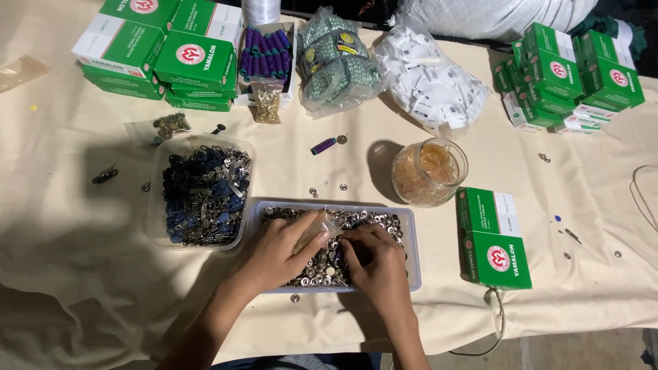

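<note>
Both my hands work inside a clear rectangular tray (410,233) filled with small silver metal snap buttons (384,219). My left hand (284,248) holds a small clear plastic bag (317,229) above the buttons, thumb and fingers pinching it. My right hand (377,264) lies just to its right, with fingers curled down into the buttons next to the bag's mouth. Whether it pinches any buttons is hidden by its fingers.
A clear tub of dark zipper pulls (202,192) stands left of the tray. A glass jar (429,171) and a green box (493,238) lie to the right. Stacks of green boxes (164,51), purple spools (264,51) and plastic bags (428,79) line the far side.
</note>
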